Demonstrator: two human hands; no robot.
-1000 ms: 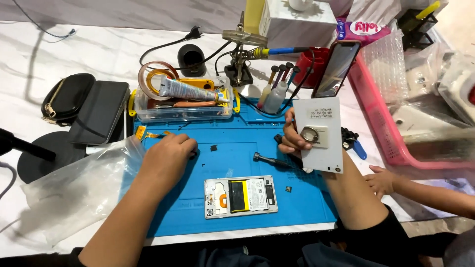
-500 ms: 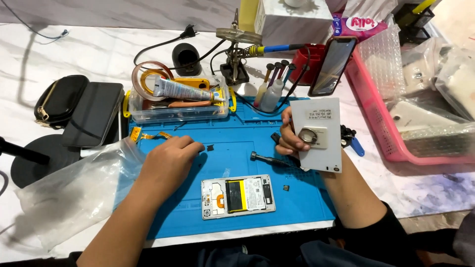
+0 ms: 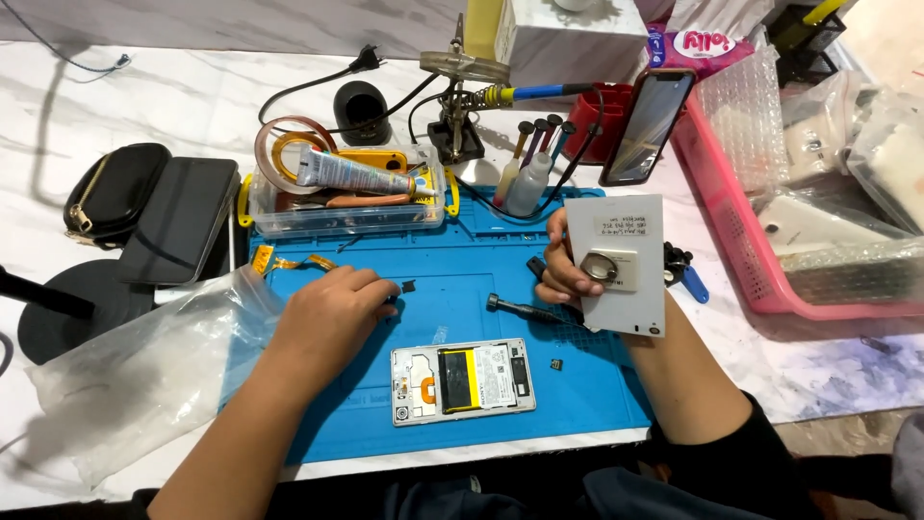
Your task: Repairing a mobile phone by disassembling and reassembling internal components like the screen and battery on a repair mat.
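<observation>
An opened white phone (image 3: 462,380) with its yellow-labelled battery showing lies face down on the blue work mat (image 3: 462,289). My left hand (image 3: 332,308) rests on the mat above the phone. Its fingers are curled down, just left of a small black part (image 3: 408,286), and nothing shows in them. My right hand (image 3: 566,270) holds a white back cover (image 3: 626,274) upright at the mat's right edge, thumb by its metal ring holder. A black screwdriver (image 3: 529,310) lies on the mat just below that hand.
A clear box (image 3: 346,207) with a glue tube and a tape roll stands at the mat's back. Behind it are a soldering stand (image 3: 462,72), small bottles (image 3: 529,183) and an upright phone (image 3: 645,125). A pink basket (image 3: 727,212) is right; a plastic bag (image 3: 144,371) and a black pouch (image 3: 111,193) are left.
My left hand has crept slightly right along the mat toward the small black part. My right hand keeps the white cover in the same place.
</observation>
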